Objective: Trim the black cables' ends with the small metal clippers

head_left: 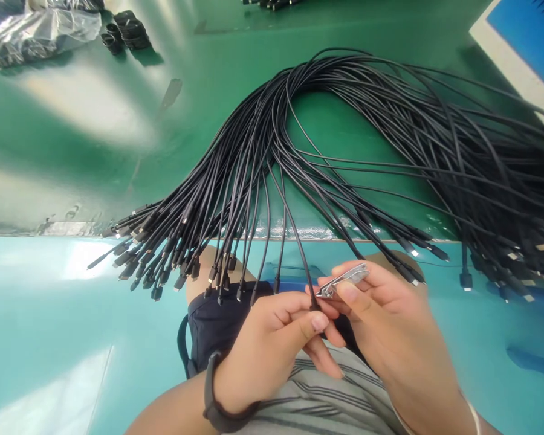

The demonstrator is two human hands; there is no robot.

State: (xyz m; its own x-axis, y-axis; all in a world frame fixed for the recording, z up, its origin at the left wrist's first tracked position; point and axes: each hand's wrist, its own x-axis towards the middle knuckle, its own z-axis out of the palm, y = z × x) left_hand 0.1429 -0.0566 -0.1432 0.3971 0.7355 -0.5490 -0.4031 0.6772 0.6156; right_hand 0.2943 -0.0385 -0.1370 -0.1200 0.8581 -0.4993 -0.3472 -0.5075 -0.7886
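My left hand [272, 344], with a black wristband [222, 393] on its wrist, pinches the end of one black cable [306, 266] between thumb and fingers. My right hand [385, 314] holds a small metal nail clipper [344, 279], whose jaws sit right beside that cable end. A large bundle of thin black cables [344, 121] lies fanned across the green bench top [86, 151]. Their connector ends [163, 260] hang over the bench edge in a row on both sides of my hands.
A clear plastic bag [36, 33] and black coiled cables [127, 30] lie at the far left of the bench. A blue-and-white board [526, 42] sits at the top right. Below the bench edge [272, 237] are a teal floor, my dark shorts [222, 320] and striped shirt [317, 386].
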